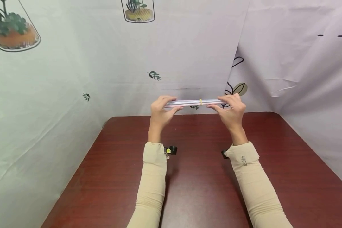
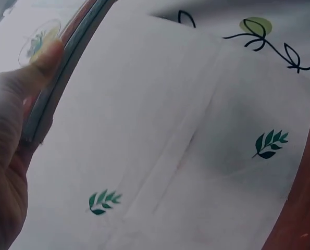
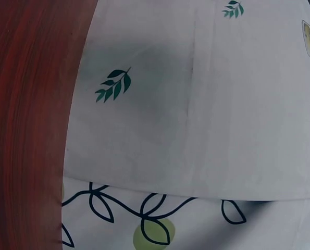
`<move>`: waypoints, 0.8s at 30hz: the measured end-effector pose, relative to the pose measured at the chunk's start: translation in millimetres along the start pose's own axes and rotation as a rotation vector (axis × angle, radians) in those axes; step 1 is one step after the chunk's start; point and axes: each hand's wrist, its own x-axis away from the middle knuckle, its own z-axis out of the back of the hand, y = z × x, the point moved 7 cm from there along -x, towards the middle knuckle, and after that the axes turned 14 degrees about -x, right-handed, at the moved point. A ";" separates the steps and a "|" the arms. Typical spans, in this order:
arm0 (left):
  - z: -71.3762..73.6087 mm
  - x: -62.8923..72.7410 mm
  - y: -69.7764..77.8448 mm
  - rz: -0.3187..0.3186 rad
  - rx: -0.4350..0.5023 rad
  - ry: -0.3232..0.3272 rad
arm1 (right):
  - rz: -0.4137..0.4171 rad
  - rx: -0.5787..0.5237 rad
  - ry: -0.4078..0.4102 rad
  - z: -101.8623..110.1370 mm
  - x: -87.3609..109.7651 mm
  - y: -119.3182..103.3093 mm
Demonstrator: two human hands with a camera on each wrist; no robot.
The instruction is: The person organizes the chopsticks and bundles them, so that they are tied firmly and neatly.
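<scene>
A thin, flat bundle [image 1: 188,103] of white, grey and pinkish layers is held level above the far edge of the table, seen edge-on. A narrow yellow band [image 1: 200,101] runs around it, right of its middle. My left hand [image 1: 161,112] pinches the left end, thumb below and fingers above. At the right end, my right hand [image 1: 233,110] pinches it the same way. In the left wrist view the layered edge of the bundle [image 2: 66,67] slants up past the thumb. The right wrist view leaves nearly all of the right hand out of frame.
Below the arms lies a dark red wooden table [image 1: 199,177] with rounded far corners. White cloth [image 1: 188,47] printed with leaves and plant jars hangs behind it and along both sides. A small black device [image 1: 171,150] sits at the left wrist.
</scene>
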 end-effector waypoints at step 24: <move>4.6 1.7 8.0 0.138 0.237 -0.054 | -0.073 -0.049 -0.106 -9.7 0.6 -2.5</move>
